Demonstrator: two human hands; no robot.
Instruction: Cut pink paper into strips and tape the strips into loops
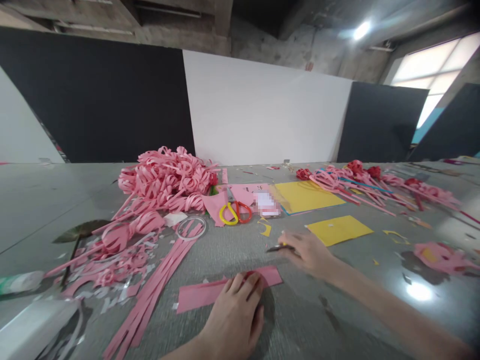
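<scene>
My left hand (240, 305) lies over a pink paper strip (198, 295) on the grey table, its fingers together and bent slightly, pressing on the strip. Part of the strip is hidden under it. My right hand (305, 252) is closed around a slim dark pointed tool (276, 247) with a bit of yellow at the grip; its exact kind is unclear. The tool's tip points left, above the strip and apart from it. Long cut pink strips (153, 295) lie left of my left hand, under the edge of a clear tape ring (191, 228).
Scissors (234, 212) with yellow and red handles lie on pink paper near a phone (266, 205). Yellow sheets (307, 196) lie behind my right hand. A heap of pink paper flowers (168, 175) stands at left, above pink scraps (108, 270). More paper flowers (360, 175) lie back right.
</scene>
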